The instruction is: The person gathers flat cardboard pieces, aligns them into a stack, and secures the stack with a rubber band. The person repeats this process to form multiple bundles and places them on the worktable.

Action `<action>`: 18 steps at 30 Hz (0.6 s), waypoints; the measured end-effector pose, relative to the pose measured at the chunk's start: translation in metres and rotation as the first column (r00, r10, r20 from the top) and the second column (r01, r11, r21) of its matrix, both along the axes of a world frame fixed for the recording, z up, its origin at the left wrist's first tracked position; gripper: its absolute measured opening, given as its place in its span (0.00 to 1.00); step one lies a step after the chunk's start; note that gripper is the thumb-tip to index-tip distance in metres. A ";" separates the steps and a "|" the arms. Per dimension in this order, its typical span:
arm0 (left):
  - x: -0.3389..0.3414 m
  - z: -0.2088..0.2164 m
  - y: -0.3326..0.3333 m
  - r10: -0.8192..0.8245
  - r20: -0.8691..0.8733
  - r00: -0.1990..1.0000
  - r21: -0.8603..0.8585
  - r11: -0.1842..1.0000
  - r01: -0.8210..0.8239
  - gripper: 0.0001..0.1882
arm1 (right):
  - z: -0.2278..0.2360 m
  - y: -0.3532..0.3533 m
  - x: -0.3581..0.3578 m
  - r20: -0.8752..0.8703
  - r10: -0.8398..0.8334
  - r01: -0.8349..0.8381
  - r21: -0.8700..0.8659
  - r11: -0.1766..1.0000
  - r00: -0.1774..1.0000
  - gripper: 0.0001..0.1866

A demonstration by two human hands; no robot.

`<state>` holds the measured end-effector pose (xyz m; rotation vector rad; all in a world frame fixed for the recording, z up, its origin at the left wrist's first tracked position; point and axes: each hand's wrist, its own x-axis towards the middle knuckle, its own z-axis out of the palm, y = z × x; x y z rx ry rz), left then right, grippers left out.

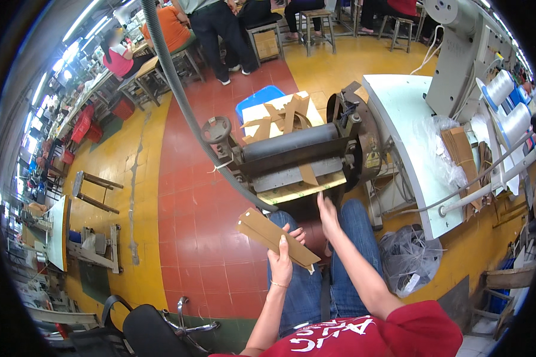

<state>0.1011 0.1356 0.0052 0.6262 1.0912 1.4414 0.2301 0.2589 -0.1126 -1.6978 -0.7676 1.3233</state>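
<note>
My left hand (pixel 283 262) is closed around a small stack of flat brown strips (pixel 274 235), held at a slant above my lap. Whether the strips are leather or card I cannot tell. My right hand (pixel 327 215) is open with its fingers stretched out, just short of the feed edge of a roller machine (pixel 292 143); nothing shows in it. One brown strip (pixel 307 174) lies on the machine's metal plate, apart from my fingers, its far end at the roller. A yellowish board (pixel 301 188) runs along the near edge of that plate.
Behind the roller, more brown strips (pixel 293 113) lie loose on a pale board over a blue bin (pixel 244 107). A grey hose (pixel 178 89) hangs at the machine's left. On the right, a white table (pixel 399 131) carries thread cones (pixel 497 89) and bundled brown pieces (pixel 458 149).
</note>
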 end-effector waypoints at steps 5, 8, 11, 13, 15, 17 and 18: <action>-0.008 -0.010 0.001 0.105 -0.066 0.992 -0.045 0.993 -0.108 0.21 | 0.017 -0.110 0.034 -0.542 0.312 -0.426 -0.094 0.900 0.780 0.36; -0.006 -0.015 -0.002 0.032 -0.141 0.989 -0.057 0.998 -0.040 0.19 | 0.048 -0.116 0.036 -0.367 0.586 -0.578 0.145 0.803 0.722 0.26; 0.003 -0.016 -0.002 0.095 -0.086 0.992 0.017 0.995 -0.094 0.17 | 0.073 -0.098 0.029 -0.013 0.681 -0.675 0.118 0.728 0.732 0.14; 0.005 -0.015 0.002 0.203 -0.083 0.976 0.119 0.974 -0.193 0.21 | 0.077 -0.081 0.024 0.072 0.603 -0.603 0.217 0.768 0.794 0.13; 0.000 -0.014 0.007 0.257 -0.050 0.965 0.084 0.964 -0.252 0.23 | 0.071 -0.060 0.021 0.090 0.522 -0.524 0.288 0.801 0.848 0.12; -0.010 -0.015 0.009 0.321 -0.091 0.943 0.079 0.946 -0.315 0.27 | 0.056 -0.036 0.020 0.146 0.388 -0.415 0.330 0.848 0.910 0.12; -0.016 -0.015 0.008 0.329 -0.102 0.939 0.057 0.944 -0.324 0.27 | 0.048 -0.026 0.021 0.073 0.349 -0.356 0.245 0.902 0.934 0.13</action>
